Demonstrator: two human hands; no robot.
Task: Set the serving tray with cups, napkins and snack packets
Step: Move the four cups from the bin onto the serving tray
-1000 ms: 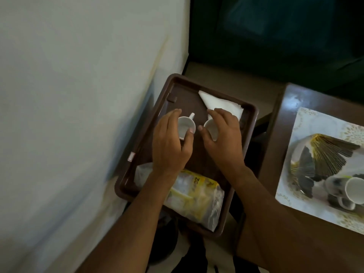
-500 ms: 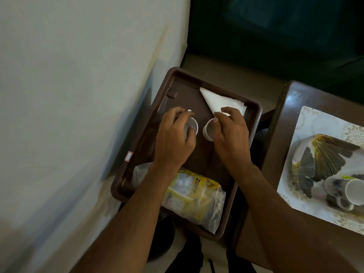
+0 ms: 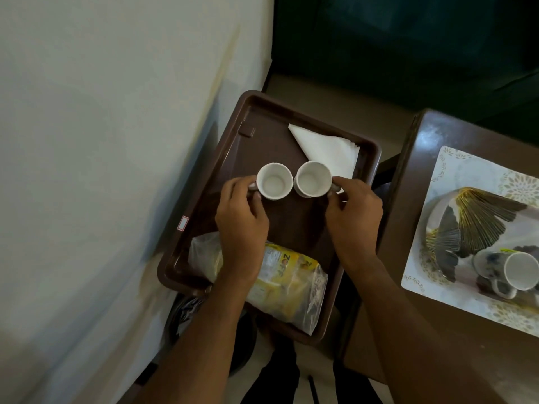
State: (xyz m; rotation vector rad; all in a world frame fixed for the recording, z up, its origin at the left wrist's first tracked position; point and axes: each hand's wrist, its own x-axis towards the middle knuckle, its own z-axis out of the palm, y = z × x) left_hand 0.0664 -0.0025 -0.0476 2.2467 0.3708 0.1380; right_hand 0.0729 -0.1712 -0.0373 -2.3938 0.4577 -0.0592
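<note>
A brown serving tray lies in the middle of the view. Two white cups stand upright side by side on it, mouths up and nearly touching. My left hand pinches the handle of the left cup. My right hand pinches the handle of the right cup. A folded white napkin lies in the tray's far right corner, just behind the right cup. A yellow and clear snack packet lies across the tray's near end, partly under my left forearm.
A pale wall runs along the tray's left side. To the right stands a dark wooden table with a patterned mat, a gold fan-shaped ornament and a mug lying on its side.
Both cups were covered by my hands and lay tilted; now they stand upright with mouths up. My hands have slid outward to the handles.
</note>
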